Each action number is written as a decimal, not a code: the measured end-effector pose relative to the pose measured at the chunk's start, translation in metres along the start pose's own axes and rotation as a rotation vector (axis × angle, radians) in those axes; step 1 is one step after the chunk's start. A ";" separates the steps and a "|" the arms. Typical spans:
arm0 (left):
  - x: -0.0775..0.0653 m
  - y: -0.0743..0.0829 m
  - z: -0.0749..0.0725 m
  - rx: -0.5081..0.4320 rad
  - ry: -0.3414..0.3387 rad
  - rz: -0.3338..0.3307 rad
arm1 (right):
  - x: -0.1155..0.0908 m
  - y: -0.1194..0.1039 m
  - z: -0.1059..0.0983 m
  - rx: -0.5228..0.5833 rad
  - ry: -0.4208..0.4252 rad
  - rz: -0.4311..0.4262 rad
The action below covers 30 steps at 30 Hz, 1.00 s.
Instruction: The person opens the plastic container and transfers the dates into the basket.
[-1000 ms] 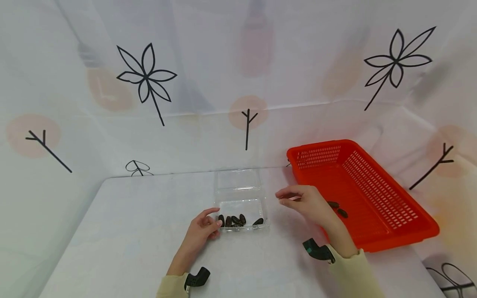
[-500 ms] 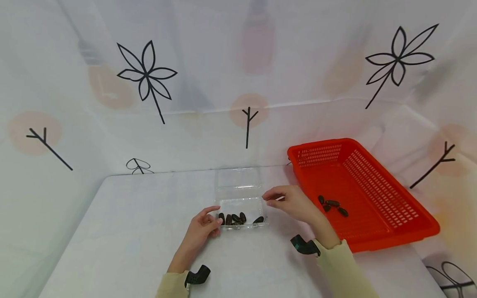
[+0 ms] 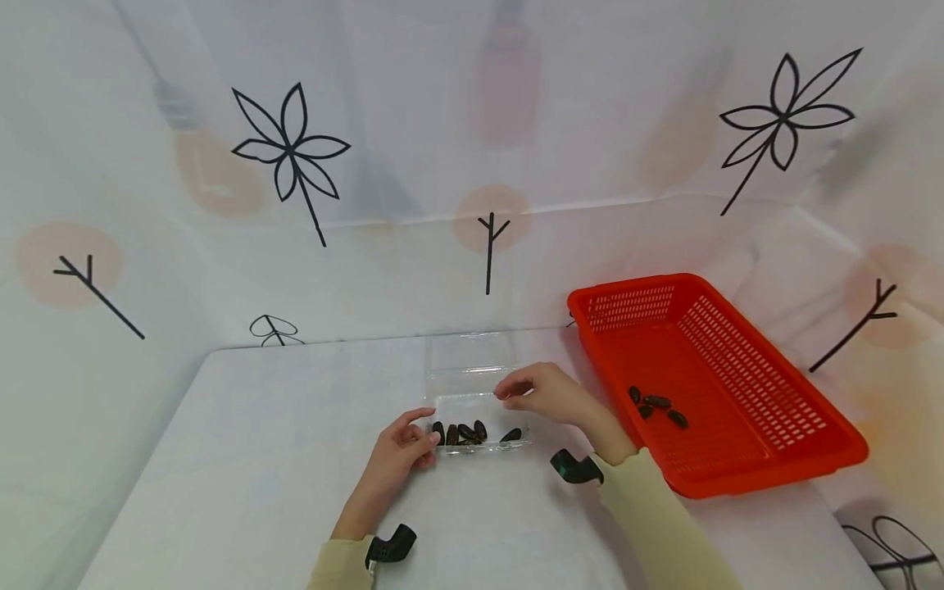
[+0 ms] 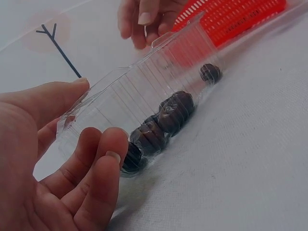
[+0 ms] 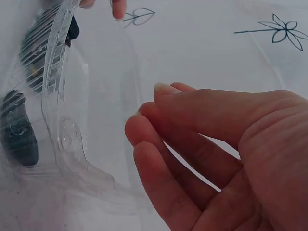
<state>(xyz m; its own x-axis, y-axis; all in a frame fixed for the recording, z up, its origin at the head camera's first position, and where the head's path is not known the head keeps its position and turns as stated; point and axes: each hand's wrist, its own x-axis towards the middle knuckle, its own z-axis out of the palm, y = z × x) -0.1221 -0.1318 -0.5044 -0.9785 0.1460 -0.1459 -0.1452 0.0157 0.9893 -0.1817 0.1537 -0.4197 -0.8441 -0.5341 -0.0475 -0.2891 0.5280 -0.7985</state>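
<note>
My left hand (image 3: 401, 447) holds the left end of a clear plastic clamshell box (image 4: 120, 91), fingers and thumb around its corner. Several dark brown, oval, date-like fruits (image 3: 466, 433) lie along the box's near side, and a single fruit (image 3: 511, 435) lies apart at its right. Over the box's right rear part hovers my right hand (image 3: 542, 393). In the right wrist view its fingers are loosely bent, thumb tip close to the forefinger, with nothing visible between them. The box's lid (image 3: 472, 354) is folded back behind it.
At the right stands a red perforated plastic basket (image 3: 760, 385), with several of the same dark fruits (image 3: 656, 402) grouped on its floor. A white cloth covers the table (image 3: 280, 442), and a patterned cloth wall (image 3: 413, 270) rises behind.
My right hand has moved left from beside the basket to over the box, uncovering more fruits in the basket. The left hand and the box have stayed put.
</note>
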 end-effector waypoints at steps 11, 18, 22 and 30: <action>0.001 -0.001 0.000 0.003 0.001 0.012 | 0.026 -0.002 0.004 -0.026 -0.237 -0.008; 0.002 0.000 0.000 0.001 0.002 0.005 | 0.038 -0.002 0.003 -0.063 -0.344 0.010; 0.002 -0.002 0.000 0.001 -0.001 0.008 | 0.042 0.000 0.003 -0.107 -0.356 0.043; 0.000 -0.001 0.001 0.000 -0.004 0.009 | 0.043 -0.003 0.010 -0.346 -0.434 0.125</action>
<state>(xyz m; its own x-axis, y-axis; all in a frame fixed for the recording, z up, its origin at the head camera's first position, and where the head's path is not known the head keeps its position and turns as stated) -0.1223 -0.1307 -0.5050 -0.9791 0.1505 -0.1368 -0.1362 0.0142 0.9906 -0.2125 0.1227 -0.4254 -0.6398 -0.6376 -0.4292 -0.3916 0.7509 -0.5317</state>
